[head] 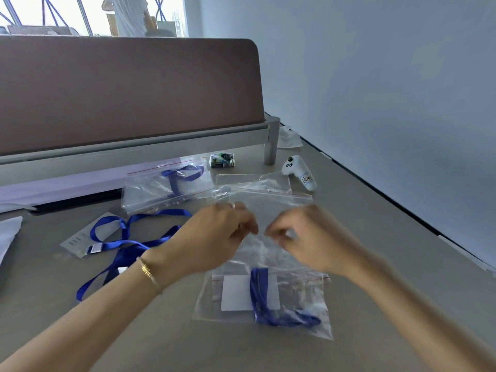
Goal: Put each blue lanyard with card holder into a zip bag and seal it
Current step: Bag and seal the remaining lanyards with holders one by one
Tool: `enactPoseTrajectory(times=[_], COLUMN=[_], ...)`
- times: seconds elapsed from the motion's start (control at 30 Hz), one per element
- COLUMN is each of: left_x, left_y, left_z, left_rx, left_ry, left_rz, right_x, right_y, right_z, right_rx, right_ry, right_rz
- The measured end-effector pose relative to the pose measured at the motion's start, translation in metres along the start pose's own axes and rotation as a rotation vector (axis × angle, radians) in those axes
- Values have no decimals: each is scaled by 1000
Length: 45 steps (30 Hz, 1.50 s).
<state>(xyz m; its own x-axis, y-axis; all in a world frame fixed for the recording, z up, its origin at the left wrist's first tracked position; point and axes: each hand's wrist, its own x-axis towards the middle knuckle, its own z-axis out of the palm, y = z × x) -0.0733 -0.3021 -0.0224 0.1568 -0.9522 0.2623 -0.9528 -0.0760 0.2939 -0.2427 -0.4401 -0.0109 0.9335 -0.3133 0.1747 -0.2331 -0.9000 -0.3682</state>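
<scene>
Head view: my left hand (214, 237) and right hand (303, 237) both pinch an empty bag (268, 208) above the bench (375, 237); loose lanyards (128, 245) lie left. I should pull the mouth wide apart before feeding one in

Office workstation showing: grey tabletop (349, 224) running along plain wall, brown fabric desk divider (128, 89) standing on metal legs at back, white handheld controller (299, 171) lying nearby, windows glowing behind.
</scene>
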Motion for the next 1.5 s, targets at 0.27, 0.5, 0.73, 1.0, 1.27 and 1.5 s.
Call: enactPoseTrajectory(times=[0.27, 0.5, 0.73, 1.0, 1.27, 1.5], left_x=[-71, -98, -81, -42, -37, -34], left_y=[10, 27, 17, -1, -7, -4], left_z=[11, -1, -9, 5, 18, 23], left_rx=[-16, 61, -217, -416, -63, -7], left_ry=[-224, -271, -252, -23, -48, -245], left_rz=[-38, -5, -146, -276, -121, -6], right_x=[-81, -100, -82, -52, -55, -58], right_y=[-17, -25, -11, 18, 23, 21], right_z=[29, 28, 17, 26, 23, 24], right_rx=[-144, -64, 145, 226, -102, -152], right_ry=[-171, -49, -10, 139, 148, -39], right_rz=[-27, -64, 26, 159, 82, -7])
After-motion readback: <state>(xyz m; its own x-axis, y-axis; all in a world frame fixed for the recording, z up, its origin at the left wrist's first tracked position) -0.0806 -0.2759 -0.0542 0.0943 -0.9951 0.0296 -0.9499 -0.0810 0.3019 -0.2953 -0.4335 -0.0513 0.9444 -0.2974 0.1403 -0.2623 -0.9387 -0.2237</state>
